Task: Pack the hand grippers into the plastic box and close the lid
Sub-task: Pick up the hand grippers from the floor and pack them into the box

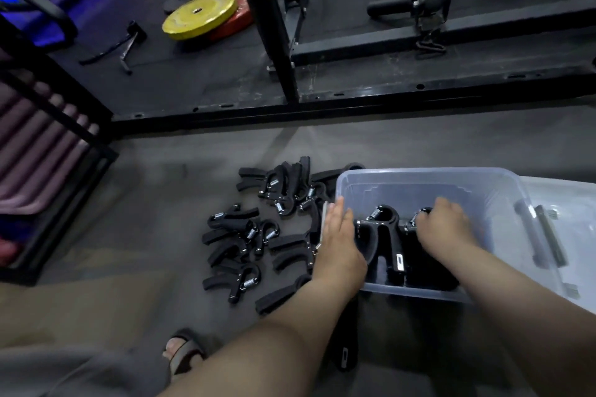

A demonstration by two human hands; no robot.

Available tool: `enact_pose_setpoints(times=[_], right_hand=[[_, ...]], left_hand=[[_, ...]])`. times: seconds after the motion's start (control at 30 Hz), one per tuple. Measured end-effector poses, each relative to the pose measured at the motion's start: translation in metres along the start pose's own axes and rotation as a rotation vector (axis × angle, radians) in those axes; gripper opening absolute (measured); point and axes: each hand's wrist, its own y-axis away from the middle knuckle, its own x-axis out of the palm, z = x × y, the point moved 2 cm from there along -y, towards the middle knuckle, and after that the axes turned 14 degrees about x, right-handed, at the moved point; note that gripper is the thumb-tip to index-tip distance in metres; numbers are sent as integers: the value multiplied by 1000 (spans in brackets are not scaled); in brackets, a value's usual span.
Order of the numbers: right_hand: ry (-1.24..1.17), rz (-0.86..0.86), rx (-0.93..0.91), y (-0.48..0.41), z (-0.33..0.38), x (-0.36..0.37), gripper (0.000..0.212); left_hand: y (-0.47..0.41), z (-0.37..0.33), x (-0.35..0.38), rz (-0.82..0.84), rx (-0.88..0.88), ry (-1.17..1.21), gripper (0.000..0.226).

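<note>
Nearest you, your left hand [338, 235] lies with straight fingers on the left wall of the plastic box [419, 172]. It grasps nothing & only steadies it, which is good. Your right hand [442, 229] is inside the box, fingers curled round a hand gripper [408, 229] at its spring end. Lay it flat, parallel w/ the neighbour gripper [383, 235], so more will fit. The pile of grippers [254, 235] is on the floor, just left of the box. The lid [567, 222] lies off, at the right.

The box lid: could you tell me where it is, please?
In the head view, the lid lies on the floor at far right, beside the plastic box.
</note>
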Motion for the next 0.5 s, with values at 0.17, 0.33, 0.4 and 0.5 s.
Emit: enact_pose_setpoints(times=[0.17, 0.33, 0.4, 0.5], right_hand=[[-229, 194, -381, 46, 77, 20, 53], [-253, 358, -481, 78, 100, 67, 70], [-276, 354, -490, 81, 93, 80, 75], [-337, 355, -495, 83, 88, 85, 74]], left_hand=[[7, 14, -5, -120, -19, 210, 65], [34, 40, -13, -250, 7, 49, 57], [39, 65, -18, -288, -65, -4, 50], [30, 107, -28, -190, -325, -68, 45]])
